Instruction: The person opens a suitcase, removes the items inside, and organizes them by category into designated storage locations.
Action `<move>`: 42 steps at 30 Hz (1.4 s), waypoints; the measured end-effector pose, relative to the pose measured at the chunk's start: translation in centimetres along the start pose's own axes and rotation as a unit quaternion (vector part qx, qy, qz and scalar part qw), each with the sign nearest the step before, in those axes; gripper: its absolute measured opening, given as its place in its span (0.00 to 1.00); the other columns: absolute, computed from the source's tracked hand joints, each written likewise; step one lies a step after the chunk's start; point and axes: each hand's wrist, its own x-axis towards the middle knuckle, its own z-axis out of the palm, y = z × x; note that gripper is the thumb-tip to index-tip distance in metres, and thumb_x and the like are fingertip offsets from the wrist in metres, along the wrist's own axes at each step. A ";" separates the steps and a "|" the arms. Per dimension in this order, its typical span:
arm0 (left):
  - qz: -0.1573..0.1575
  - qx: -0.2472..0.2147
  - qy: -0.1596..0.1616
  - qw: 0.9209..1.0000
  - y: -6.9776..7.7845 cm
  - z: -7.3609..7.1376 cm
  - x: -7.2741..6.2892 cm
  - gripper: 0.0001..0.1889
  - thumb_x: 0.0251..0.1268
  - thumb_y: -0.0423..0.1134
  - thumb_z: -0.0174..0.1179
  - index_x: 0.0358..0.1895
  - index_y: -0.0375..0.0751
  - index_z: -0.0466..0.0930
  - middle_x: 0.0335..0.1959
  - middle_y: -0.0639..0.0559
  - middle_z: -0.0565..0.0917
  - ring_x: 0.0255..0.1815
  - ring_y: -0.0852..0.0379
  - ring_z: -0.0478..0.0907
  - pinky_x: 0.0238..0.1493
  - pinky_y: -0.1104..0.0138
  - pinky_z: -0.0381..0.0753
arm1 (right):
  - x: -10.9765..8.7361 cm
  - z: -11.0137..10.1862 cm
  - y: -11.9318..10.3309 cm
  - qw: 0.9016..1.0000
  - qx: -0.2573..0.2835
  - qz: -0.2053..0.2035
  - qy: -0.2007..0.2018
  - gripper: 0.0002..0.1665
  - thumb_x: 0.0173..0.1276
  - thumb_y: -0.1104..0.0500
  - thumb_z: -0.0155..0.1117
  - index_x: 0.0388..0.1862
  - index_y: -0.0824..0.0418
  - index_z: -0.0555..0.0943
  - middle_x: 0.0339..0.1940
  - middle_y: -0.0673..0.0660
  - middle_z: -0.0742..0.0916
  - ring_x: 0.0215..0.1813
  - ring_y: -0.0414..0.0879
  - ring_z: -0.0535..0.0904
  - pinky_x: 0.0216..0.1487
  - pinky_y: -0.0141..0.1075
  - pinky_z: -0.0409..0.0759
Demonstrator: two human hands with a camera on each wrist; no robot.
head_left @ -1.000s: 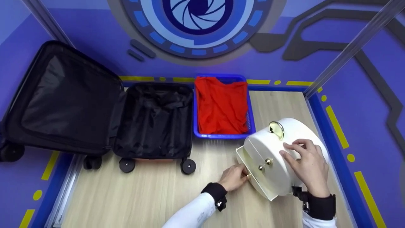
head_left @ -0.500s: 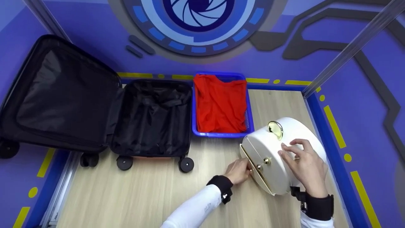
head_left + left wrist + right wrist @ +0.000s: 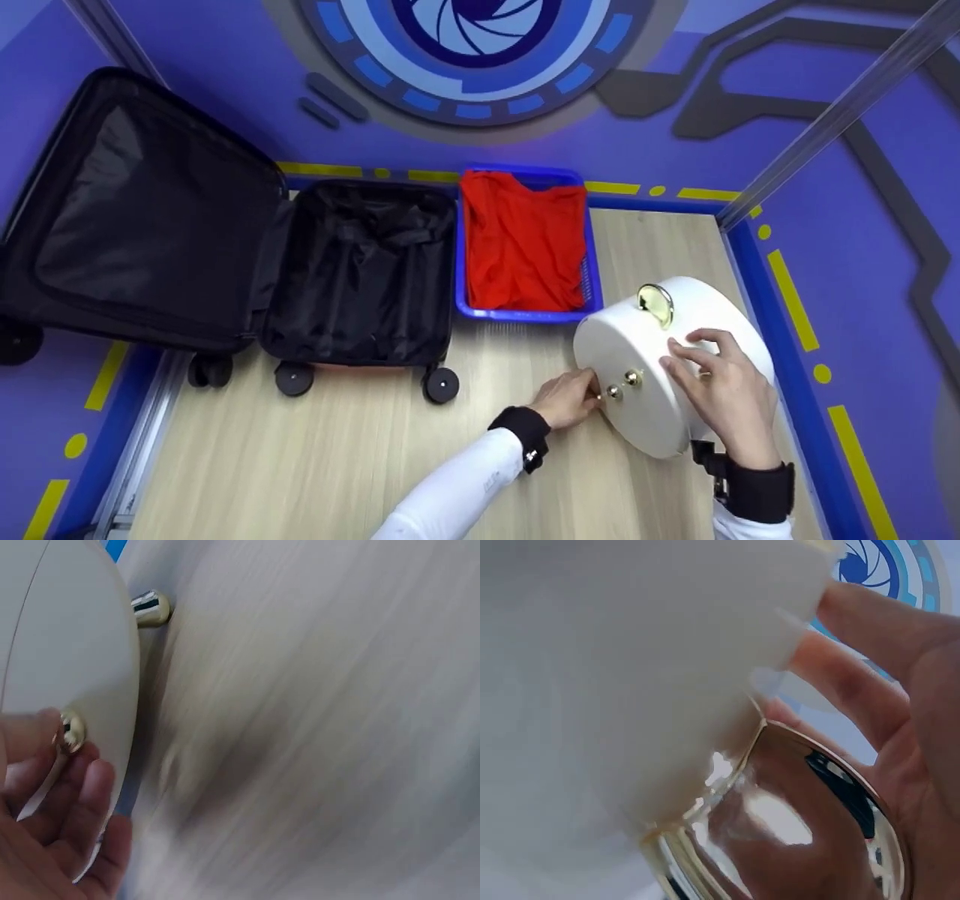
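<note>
A white rounded drawer box [image 3: 645, 412] with shiny gold fittings lies at the right of the table. Its flat front faces left and carries small gold knobs [image 3: 633, 377]. My left hand [image 3: 568, 399] is at the front's lower left edge. In the left wrist view, its thumb and fingers pinch a gold drawer knob [image 3: 72, 731]. My right hand [image 3: 727, 382] rests over the box's curved side with bent, spread fingers. In the right wrist view, the fingertips meet the white surface beside a large gold fitting [image 3: 802, 817]. Another gold fitting [image 3: 657, 306] stands out farther back.
An open black suitcase [image 3: 360, 277] on wheels stands at the left, its lid [image 3: 150, 217] leaning back. Beside it, a blue basket [image 3: 529, 316] holds red cloth [image 3: 525, 247]. Purple panels [image 3: 862, 300] border the table at the back and sides.
The lower drawer, pulled out a second ago, has slid in flush with the box front. My left hand moved right and slightly up with it. The right hand stayed nearly still.
</note>
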 end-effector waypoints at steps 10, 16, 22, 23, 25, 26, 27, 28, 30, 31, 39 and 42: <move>0.037 0.058 0.160 0.985 -3.1 -6.2 -6.7 0.11 0.69 0.41 0.64 0.53 0.49 0.84 0.53 0.54 0.83 0.56 0.54 0.81 0.52 0.60 0.79 | -1.2 0.1 -3.1 0.998 -0.019 -0.016 0.059 0.21 0.56 0.62 0.82 0.49 0.65 0.90 0.50 0.66 0.88 0.48 0.68 0.83 0.55 0.62 0.74; -0.019 0.098 0.346 0.933 -8.2 -9.7 -10.1 0.17 0.60 0.34 0.69 0.52 0.41 0.82 0.55 0.46 0.81 0.57 0.44 0.79 0.56 0.50 0.78 | -4.3 2.6 -6.4 0.992 0.045 0.021 0.116 0.36 0.54 0.59 0.79 0.63 0.66 0.82 0.66 0.69 0.80 0.68 0.72 0.72 0.72 0.72 0.55; -0.095 0.151 0.333 0.926 -12.3 -9.8 -11.4 0.29 0.57 0.34 0.70 0.64 0.34 0.77 0.58 0.40 0.80 0.63 0.39 0.74 0.67 0.47 0.69 | -6.3 7.0 -7.1 0.991 0.044 0.064 0.114 0.55 0.48 0.59 0.83 0.76 0.68 0.68 0.76 0.71 0.69 0.76 0.73 0.60 0.72 0.76 0.41; -0.100 0.159 0.323 0.928 -12.7 -9.6 -11.5 0.29 0.57 0.35 0.70 0.64 0.34 0.77 0.58 0.40 0.80 0.63 0.38 0.73 0.68 0.46 0.68 | -6.4 7.7 -6.9 0.991 0.033 0.070 0.109 0.58 0.48 0.59 0.83 0.77 0.68 0.66 0.77 0.71 0.67 0.76 0.72 0.57 0.72 0.76 0.38; -0.107 0.169 0.306 0.931 -13.1 -9.4 -11.6 0.29 0.58 0.37 0.70 0.65 0.35 0.78 0.58 0.41 0.80 0.63 0.38 0.72 0.67 0.46 0.66 | -6.3 9.0 -6.5 0.991 0.015 0.081 0.104 0.61 0.48 0.59 0.83 0.79 0.66 0.61 0.78 0.70 0.63 0.77 0.71 0.52 0.70 0.76 0.34; -0.110 0.170 0.301 0.932 -13.3 -9.4 -11.5 0.29 0.58 0.38 0.69 0.65 0.36 0.78 0.57 0.42 0.80 0.63 0.38 0.71 0.67 0.45 0.66 | -6.1 9.5 -6.3 0.991 0.008 0.086 0.106 0.62 0.48 0.60 0.82 0.80 0.65 0.60 0.77 0.70 0.62 0.77 0.71 0.51 0.69 0.75 0.33; -0.113 0.168 0.297 0.933 -13.4 -9.4 -11.5 0.29 0.59 0.39 0.69 0.65 0.36 0.78 0.57 0.42 0.80 0.63 0.38 0.71 0.67 0.45 0.65 | -5.8 9.9 -6.0 0.990 0.005 0.090 0.109 0.63 0.49 0.59 0.82 0.81 0.64 0.59 0.76 0.70 0.62 0.77 0.71 0.50 0.68 0.75 0.32; -0.115 0.165 0.292 0.935 -13.4 -9.5 -11.4 0.29 0.59 0.39 0.69 0.66 0.37 0.78 0.58 0.43 0.80 0.63 0.38 0.71 0.67 0.46 0.64 | -5.5 10.2 -5.7 0.989 0.002 0.096 0.114 0.63 0.49 0.59 0.81 0.82 0.63 0.58 0.75 0.69 0.62 0.76 0.71 0.50 0.68 0.74 0.32; -0.118 0.160 0.285 0.937 -13.3 -9.6 -11.3 0.29 0.59 0.39 0.69 0.66 0.38 0.78 0.58 0.44 0.79 0.63 0.38 0.70 0.68 0.46 0.64 | -4.8 10.4 -5.0 0.986 0.003 0.106 0.129 0.60 0.50 0.59 0.80 0.81 0.61 0.61 0.72 0.69 0.63 0.73 0.71 0.51 0.68 0.72 0.31; -0.119 0.159 0.282 0.939 -13.3 -9.7 -11.3 0.30 0.59 0.39 0.68 0.67 0.39 0.78 0.59 0.44 0.79 0.64 0.39 0.70 0.68 0.47 0.64 | -4.5 10.3 -4.6 0.985 0.006 0.111 0.135 0.58 0.51 0.59 0.80 0.80 0.60 0.62 0.70 0.68 0.64 0.72 0.71 0.51 0.68 0.72 0.31; -0.131 0.147 0.257 0.946 -13.3 -9.8 -11.7 0.31 0.60 0.41 0.69 0.68 0.40 0.77 0.60 0.44 0.78 0.64 0.39 0.69 0.68 0.48 0.63 | -1.9 9.7 -0.6 0.980 0.038 0.117 0.155 0.45 0.50 0.52 0.83 0.65 0.62 0.72 0.65 0.66 0.67 0.67 0.68 0.54 0.69 0.67 0.27; -0.130 0.147 0.261 0.945 -13.3 -9.7 -11.7 0.31 0.59 0.42 0.69 0.68 0.40 0.77 0.60 0.45 0.78 0.63 0.40 0.69 0.68 0.48 0.64 | -0.6 9.4 1.5 0.981 0.051 0.121 0.146 0.47 0.47 0.46 0.87 0.61 0.64 0.74 0.65 0.65 0.67 0.67 0.68 0.55 0.71 0.64 0.26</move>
